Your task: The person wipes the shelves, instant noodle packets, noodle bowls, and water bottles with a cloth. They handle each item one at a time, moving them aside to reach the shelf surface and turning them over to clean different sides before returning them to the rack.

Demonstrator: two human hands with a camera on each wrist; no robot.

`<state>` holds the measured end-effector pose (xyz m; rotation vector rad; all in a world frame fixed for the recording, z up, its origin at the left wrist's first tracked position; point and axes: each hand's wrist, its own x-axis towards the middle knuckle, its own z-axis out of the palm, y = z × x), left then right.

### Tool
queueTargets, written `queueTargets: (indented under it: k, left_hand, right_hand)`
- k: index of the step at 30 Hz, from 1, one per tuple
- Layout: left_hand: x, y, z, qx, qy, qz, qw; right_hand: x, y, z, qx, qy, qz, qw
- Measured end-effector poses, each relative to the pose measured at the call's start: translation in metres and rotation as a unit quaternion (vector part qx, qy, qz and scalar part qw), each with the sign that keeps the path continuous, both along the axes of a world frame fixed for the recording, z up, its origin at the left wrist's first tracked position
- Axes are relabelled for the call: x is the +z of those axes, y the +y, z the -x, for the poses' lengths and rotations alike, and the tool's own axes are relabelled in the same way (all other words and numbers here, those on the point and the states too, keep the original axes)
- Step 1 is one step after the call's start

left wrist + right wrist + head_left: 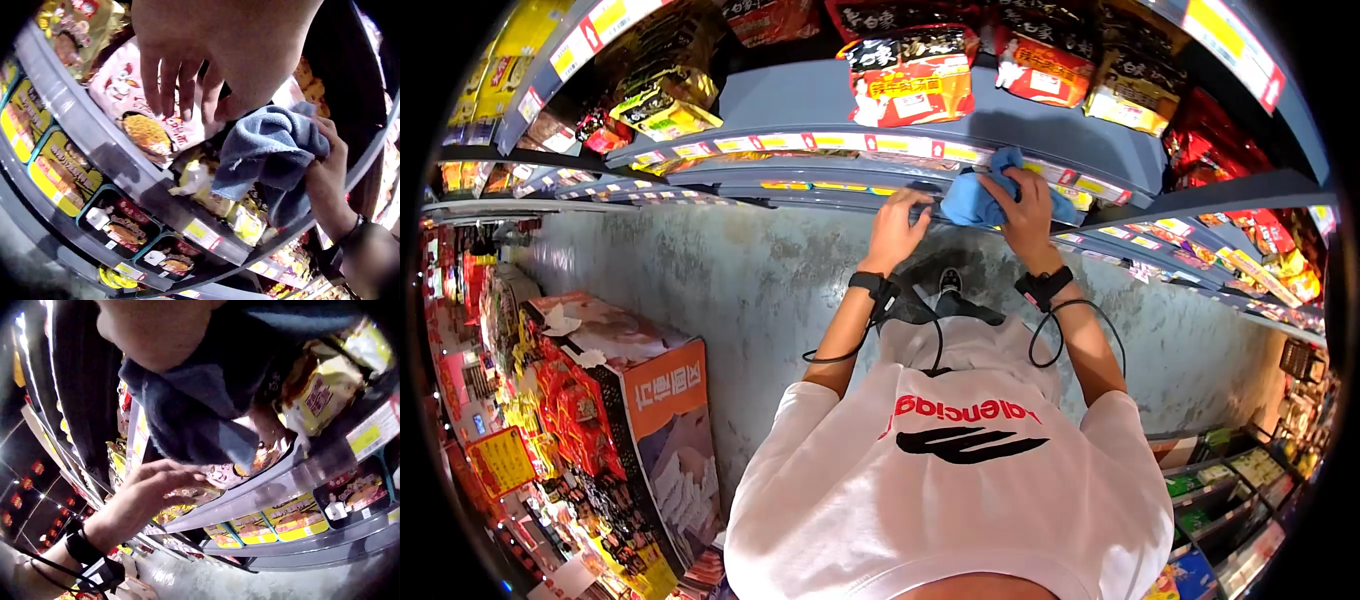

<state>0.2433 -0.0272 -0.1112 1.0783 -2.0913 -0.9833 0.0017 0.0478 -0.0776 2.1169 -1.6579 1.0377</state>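
My right hand (1027,215) grips a bunched blue cloth (968,201) at the front of the shelving. In the left wrist view the cloth (265,150) hangs in folds from the right hand's fingers, over small yellow-and-white packets (247,222). My left hand (896,232) is a little to the left of the cloth and holds nothing. Its fingers reach down over a pink noodle bag (128,81) on the shelf in the left wrist view. From the right wrist, the left hand (153,481) shows extended fingers near that pink bag (222,476).
Red noodle packets (910,85) stand on an upper grey shelf (775,100) above the hands. A price-label strip (880,143) runs along its edge. Boxed noodles (119,222) line a lower shelf. Behind to the left is a display box (665,400) by red packets.
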Motion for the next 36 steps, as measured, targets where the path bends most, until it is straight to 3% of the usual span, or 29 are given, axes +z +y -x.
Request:
queueTargets:
  k: [2, 4, 5, 6, 7, 8, 9, 10, 11, 12, 13, 14, 16, 18, 20, 22, 23, 24, 26, 28, 30, 31, 32, 34, 36]
  left_hand:
    - [-0.013, 0.001, -0.011, 0.0, 0.007, -0.053, 0.999]
    - [-0.039, 0.002, -0.025, 0.031, 0.056, -0.139, 0.988]
    - [-0.056, 0.001, -0.033, 0.057, 0.072, -0.109, 0.99]
    - [-0.051, -0.003, -0.037, 0.056, 0.076, -0.113, 0.989]
    - [-0.047, -0.007, -0.041, 0.108, 0.054, -0.095, 0.988]
    - [-0.044, -0.01, -0.045, 0.159, 0.031, -0.077, 0.984]
    - [-0.057, -0.021, -0.048, 0.151, -0.01, 0.041, 0.988]
    - [-0.046, -0.026, -0.041, 0.153, -0.006, 0.035, 0.988]
    - [-0.02, -0.033, -0.031, 0.149, 0.001, 0.119, 0.982]
    - [-0.006, -0.04, -0.024, 0.144, 0.008, 0.205, 0.968]
    - [-0.006, -0.047, -0.019, 0.144, 0.009, 0.205, 0.968]
    - [-0.006, -0.056, -0.013, 0.121, -0.048, 0.256, 0.958]
    - [-0.006, -0.069, -0.005, 0.091, -0.101, 0.306, 0.942]
    - [-0.002, -0.081, 0.008, 0.027, -0.165, 0.241, 0.956]
    - [-0.006, -0.093, 0.013, -0.018, -0.142, 0.218, 0.965]
    - [-0.026, -0.1, 0.014, -0.038, -0.181, 0.264, 0.947]
    - [-0.028, -0.099, 0.013, -0.038, -0.187, 0.259, 0.947]
    - [-0.03, -0.098, 0.013, -0.041, -0.188, 0.261, 0.946]
    - [-0.03, -0.095, 0.013, -0.025, -0.2, 0.246, 0.948]
    - [-0.028, -0.094, 0.015, -0.026, -0.195, 0.253, 0.947]
    - [-0.029, -0.096, 0.017, -0.028, -0.227, 0.236, 0.944]
    - [-0.03, -0.096, 0.018, -0.032, -0.228, 0.24, 0.943]
    - [-0.032, -0.095, 0.018, -0.027, -0.222, 0.234, 0.946]
    - [-0.033, -0.096, 0.018, -0.028, -0.217, 0.233, 0.948]
    - [-0.032, -0.095, 0.019, -0.014, -0.192, 0.288, 0.938]
  right_hand:
    - [-0.011, -0.006, -0.009, 0.001, 0.011, -0.005, 1.0]
    - [-0.028, -0.004, -0.008, 0.034, -0.031, -0.09, 0.995]
    - [-0.036, 0.001, -0.008, 0.033, -0.027, -0.093, 0.995]
    - [-0.044, 0.01, -0.008, 0.011, -0.098, -0.149, 0.984]
    - [-0.053, 0.016, -0.005, -0.011, -0.166, -0.203, 0.965]
    - [-0.07, 0.018, 0.002, -0.012, -0.161, -0.207, 0.965]
    - [-0.094, 0.022, 0.011, -0.027, -0.217, -0.221, 0.95]
    - [-0.12, 0.027, 0.02, -0.042, -0.272, -0.235, 0.932]
    - [-0.147, 0.033, 0.028, -0.055, -0.457, -0.33, 0.824]
    - [-0.145, 0.034, 0.028, -0.055, -0.454, -0.332, 0.825]
    - [-0.141, 0.034, 0.027, -0.086, -0.623, -0.347, 0.696]
    - [-0.142, 0.034, 0.028, -0.112, -0.764, -0.344, 0.534]
    - [-0.144, 0.032, 0.031, -0.096, -0.785, -0.334, 0.512]
    - [-0.134, 0.029, 0.028, -0.022, -0.816, -0.286, 0.502]
    - [-0.112, 0.029, 0.024, -0.019, -0.813, -0.262, 0.519]
    - [-0.085, 0.021, 0.025, -0.071, -0.567, -0.265, 0.776]
    - [-0.082, 0.015, 0.03, -0.084, -0.467, -0.241, 0.846]
    - [-0.079, 0.01, 0.032, -0.085, -0.47, -0.238, 0.846]
    - [-0.071, 0.001, 0.032, -0.111, -0.285, -0.086, 0.948]
    - [-0.071, -0.01, 0.026, -0.14, -0.252, -0.067, 0.955]
    - [-0.09, -0.03, 0.026, -0.166, -0.089, -0.179, 0.966]
    - [-0.09, -0.043, 0.028, -0.155, -0.1, -0.39, 0.902]
    - [-0.091, -0.045, 0.02, -0.158, -0.104, -0.386, 0.903]
    - [-0.096, -0.04, 0.004, -0.118, -0.014, -0.265, 0.957]
    - [-0.097, -0.029, -0.003, -0.122, -0.009, -0.219, 0.968]
